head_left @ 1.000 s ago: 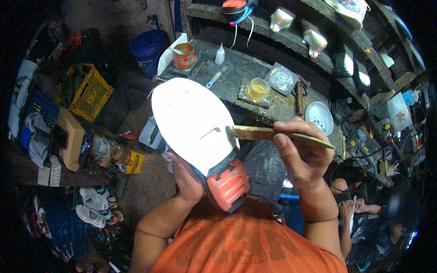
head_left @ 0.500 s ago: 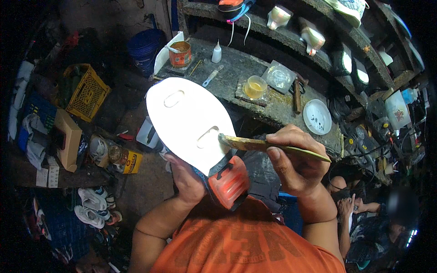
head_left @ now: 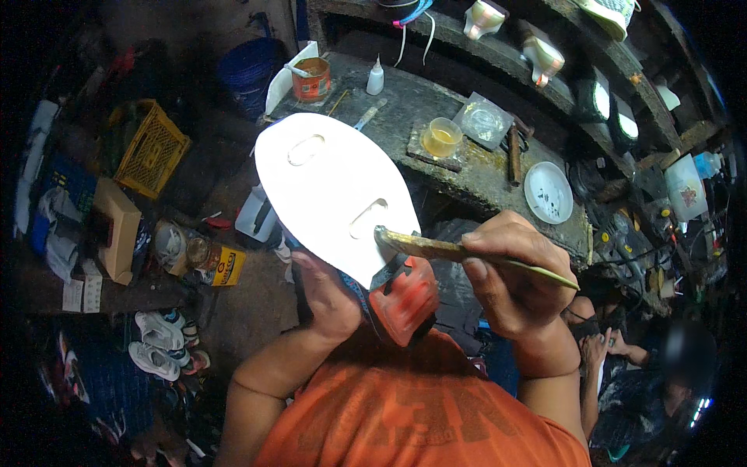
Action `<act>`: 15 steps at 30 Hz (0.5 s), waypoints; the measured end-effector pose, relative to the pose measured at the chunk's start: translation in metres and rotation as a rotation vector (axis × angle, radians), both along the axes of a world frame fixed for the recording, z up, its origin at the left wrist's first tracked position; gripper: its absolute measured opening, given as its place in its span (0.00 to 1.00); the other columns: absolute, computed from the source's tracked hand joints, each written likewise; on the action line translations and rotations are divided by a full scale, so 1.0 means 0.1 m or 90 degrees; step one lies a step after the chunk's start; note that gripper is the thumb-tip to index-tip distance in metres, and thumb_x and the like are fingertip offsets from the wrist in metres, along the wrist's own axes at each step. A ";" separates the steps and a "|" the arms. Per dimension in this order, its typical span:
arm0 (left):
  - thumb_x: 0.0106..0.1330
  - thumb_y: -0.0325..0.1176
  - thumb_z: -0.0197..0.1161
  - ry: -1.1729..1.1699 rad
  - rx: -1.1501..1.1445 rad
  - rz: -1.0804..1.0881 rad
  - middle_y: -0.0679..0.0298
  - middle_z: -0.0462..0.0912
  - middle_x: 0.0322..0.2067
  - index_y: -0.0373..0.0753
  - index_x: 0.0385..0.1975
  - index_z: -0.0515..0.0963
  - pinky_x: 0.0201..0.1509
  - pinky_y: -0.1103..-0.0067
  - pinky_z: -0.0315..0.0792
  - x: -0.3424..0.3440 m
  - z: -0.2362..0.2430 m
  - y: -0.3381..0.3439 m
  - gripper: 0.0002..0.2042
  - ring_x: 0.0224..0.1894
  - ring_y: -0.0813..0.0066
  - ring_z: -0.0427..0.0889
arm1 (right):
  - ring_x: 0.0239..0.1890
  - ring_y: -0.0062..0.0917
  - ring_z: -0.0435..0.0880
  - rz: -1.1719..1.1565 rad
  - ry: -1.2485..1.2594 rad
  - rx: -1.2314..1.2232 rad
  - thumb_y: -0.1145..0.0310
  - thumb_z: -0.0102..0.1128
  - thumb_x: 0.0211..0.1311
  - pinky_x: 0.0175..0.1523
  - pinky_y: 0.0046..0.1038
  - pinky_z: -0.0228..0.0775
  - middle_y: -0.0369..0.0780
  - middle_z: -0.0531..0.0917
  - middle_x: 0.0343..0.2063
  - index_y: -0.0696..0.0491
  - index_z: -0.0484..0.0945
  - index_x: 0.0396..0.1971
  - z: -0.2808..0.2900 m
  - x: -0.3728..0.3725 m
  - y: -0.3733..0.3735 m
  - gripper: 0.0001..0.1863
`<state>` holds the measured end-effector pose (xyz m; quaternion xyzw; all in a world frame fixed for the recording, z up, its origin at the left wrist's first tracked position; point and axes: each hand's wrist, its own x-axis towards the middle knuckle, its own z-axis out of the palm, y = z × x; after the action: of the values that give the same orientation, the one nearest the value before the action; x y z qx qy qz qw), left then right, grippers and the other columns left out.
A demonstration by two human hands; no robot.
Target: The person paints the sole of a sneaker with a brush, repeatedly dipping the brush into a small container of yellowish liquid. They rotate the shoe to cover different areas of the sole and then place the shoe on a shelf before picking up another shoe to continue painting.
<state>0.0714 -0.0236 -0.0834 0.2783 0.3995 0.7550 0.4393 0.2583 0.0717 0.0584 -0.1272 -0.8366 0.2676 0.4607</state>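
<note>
A shoe is held sole up in front of me, its wide white forefoot bearing two oval recesses. Its red heel piece points toward my orange shirt. From below and the left, my left hand grips the shoe, with some of the fingers hidden underneath. My right hand pinches a brush by its worn, flat handle. The brush's dark tip touches the white surface beside the recess nearer the heel.
On the workbench stand an orange tin, a small squeeze bottle, a cup of yellowish liquid, a hammer and a white plate. A yellow crate lies left. Another person's hands show at lower right.
The shoe has shifted slightly right and toward the bench, tilting a little. The brush tip has moved slightly along with it and stays near the same recess.
</note>
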 end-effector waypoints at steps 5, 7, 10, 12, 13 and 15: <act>0.74 0.67 0.19 0.268 -0.058 0.106 0.47 0.68 0.64 0.32 0.69 0.58 0.71 0.60 0.63 -0.10 -0.34 -0.05 0.43 0.64 0.57 0.72 | 0.29 0.32 0.86 0.009 -0.032 0.010 0.86 0.70 0.51 0.33 0.29 0.77 0.45 0.87 0.32 0.61 0.82 0.41 0.07 -0.01 -0.03 0.16; 0.75 0.64 0.19 0.493 -0.087 0.219 0.45 0.65 0.66 0.31 0.70 0.56 0.73 0.60 0.60 -0.03 -0.51 -0.06 0.42 0.65 0.57 0.70 | 0.29 0.33 0.86 0.013 -0.036 0.003 0.85 0.70 0.50 0.34 0.30 0.77 0.45 0.87 0.32 0.61 0.83 0.41 0.09 -0.02 -0.05 0.16; 0.78 0.60 0.23 0.739 -0.044 0.300 0.44 0.59 0.69 0.30 0.72 0.51 0.75 0.61 0.55 0.06 -0.64 -0.09 0.38 0.67 0.58 0.68 | 0.29 0.33 0.86 0.021 -0.025 -0.008 0.85 0.71 0.49 0.34 0.30 0.78 0.45 0.87 0.31 0.61 0.83 0.41 0.11 -0.03 -0.08 0.16; 0.80 0.55 0.27 0.726 -0.002 0.211 0.43 0.63 0.66 0.28 0.69 0.55 0.73 0.63 0.58 0.05 -0.60 -0.07 0.34 0.66 0.56 0.70 | 0.29 0.33 0.86 0.019 -0.032 -0.003 0.84 0.71 0.49 0.35 0.30 0.78 0.44 0.87 0.31 0.61 0.83 0.41 0.12 -0.04 -0.09 0.16; 0.81 0.51 0.29 0.655 0.016 0.118 0.43 0.69 0.63 0.25 0.65 0.61 0.70 0.63 0.62 -0.01 -0.55 -0.04 0.32 0.64 0.55 0.73 | 0.29 0.33 0.86 0.020 -0.033 -0.006 0.84 0.71 0.49 0.35 0.30 0.77 0.44 0.87 0.31 0.61 0.84 0.41 0.12 -0.04 -0.10 0.16; 0.80 0.51 0.31 0.471 0.092 -0.078 0.44 0.76 0.58 0.23 0.61 0.68 0.64 0.64 0.70 -0.07 -0.39 0.03 0.33 0.60 0.55 0.79 | 0.29 0.33 0.86 0.018 -0.040 0.002 0.84 0.71 0.49 0.35 0.30 0.77 0.44 0.87 0.31 0.60 0.84 0.41 0.13 -0.04 -0.11 0.16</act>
<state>0.0646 -0.0202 -0.1223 0.5855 0.4595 0.6023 0.2887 0.2540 0.0611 0.0718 -0.1234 -0.8528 0.2686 0.4305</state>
